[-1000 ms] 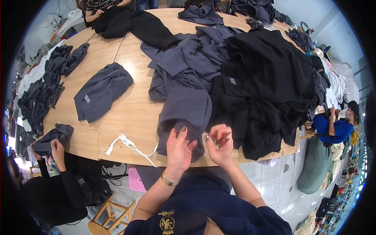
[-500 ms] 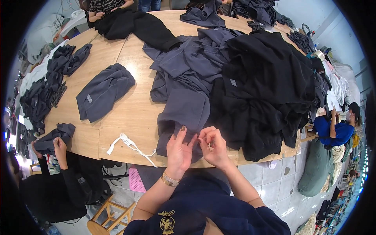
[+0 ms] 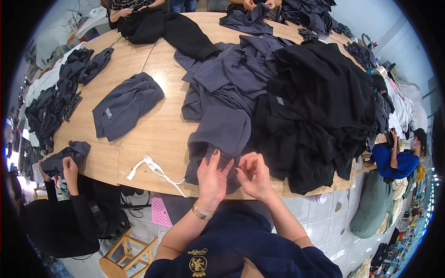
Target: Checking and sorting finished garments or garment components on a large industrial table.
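A dark grey garment (image 3: 221,127) lies partly folded at the table's near edge, its lower part under my hands. My left hand (image 3: 211,183), a watch on its wrist, is closed on the cloth, thumb pointing up. Beside it, my right hand (image 3: 254,176) is curled in a pinch next to the garment's right edge. What sits between its fingertips is too small or hidden to make out. To the left of my hands, a white cord (image 3: 160,172) lies loosely bunched on the wood.
Black garments (image 3: 320,97) are heaped to the right, grey ones (image 3: 222,74) behind. A folded grey piece (image 3: 127,109) lies left on the wooden table (image 3: 139,139). A co-worker's hands (image 3: 69,173) hold grey cloth at far left. A wooden stool (image 3: 132,252) stands below.
My hands stay almost in place, the right thumb and fingers shifting slightly at the cloth's edge. The whole view has shifted a little. Across the table, a co-worker's hands show more.
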A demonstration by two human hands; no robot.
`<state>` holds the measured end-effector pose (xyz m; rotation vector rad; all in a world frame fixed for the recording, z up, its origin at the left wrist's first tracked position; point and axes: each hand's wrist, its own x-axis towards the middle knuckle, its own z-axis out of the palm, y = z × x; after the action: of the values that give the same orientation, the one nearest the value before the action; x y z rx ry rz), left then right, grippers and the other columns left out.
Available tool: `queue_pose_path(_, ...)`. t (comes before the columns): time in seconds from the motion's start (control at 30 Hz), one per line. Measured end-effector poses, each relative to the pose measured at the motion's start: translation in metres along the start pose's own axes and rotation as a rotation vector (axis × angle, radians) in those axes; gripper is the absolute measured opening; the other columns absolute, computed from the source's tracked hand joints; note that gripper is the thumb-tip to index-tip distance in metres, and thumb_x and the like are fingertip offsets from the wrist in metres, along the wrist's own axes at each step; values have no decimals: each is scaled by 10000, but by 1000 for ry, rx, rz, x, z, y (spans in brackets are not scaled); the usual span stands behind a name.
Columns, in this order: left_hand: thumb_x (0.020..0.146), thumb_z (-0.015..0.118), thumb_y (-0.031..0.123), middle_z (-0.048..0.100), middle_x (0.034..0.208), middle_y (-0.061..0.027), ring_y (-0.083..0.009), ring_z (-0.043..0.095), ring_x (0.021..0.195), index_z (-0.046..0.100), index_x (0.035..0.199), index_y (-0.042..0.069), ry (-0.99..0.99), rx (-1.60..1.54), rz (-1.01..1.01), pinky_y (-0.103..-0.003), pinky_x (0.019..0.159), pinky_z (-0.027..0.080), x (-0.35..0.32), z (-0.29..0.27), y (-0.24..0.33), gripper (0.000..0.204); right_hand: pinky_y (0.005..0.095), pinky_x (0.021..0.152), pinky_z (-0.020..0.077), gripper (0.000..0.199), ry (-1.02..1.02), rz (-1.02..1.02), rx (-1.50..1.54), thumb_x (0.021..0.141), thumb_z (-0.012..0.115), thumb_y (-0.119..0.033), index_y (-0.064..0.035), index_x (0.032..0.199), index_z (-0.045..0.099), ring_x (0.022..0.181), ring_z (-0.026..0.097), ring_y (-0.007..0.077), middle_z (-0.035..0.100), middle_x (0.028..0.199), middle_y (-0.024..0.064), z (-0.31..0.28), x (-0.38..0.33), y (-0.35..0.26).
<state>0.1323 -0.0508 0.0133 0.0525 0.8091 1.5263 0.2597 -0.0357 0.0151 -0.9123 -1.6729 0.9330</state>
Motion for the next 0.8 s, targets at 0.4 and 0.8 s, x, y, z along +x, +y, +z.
queue_pose_path(0.4, 930, 577, 215, 608, 1093, -38, -144, 586, 982, 524, 1117, 87, 15, 66, 55, -360, 862, 495, 1, -2, -2, 232, 372, 542, 429, 236, -158, 139, -507, 819, 647, -230, -35, 846, 516, 638, 565, 320, 524, 737, 127, -15, 2, 7)
queue_pose_path(0.8, 942, 558, 208, 620, 1062, -34, -140, 592, 958, 545, 1110, 96, 1, 31, 18, -357, 850, 485, 2, -4, -3, 202, 355, 486, 398, 317, -87, 38, -595, 812, 669, -347, -66, 774, 527, 598, 540, 266, 480, 717, 71, -10, 1, 16)
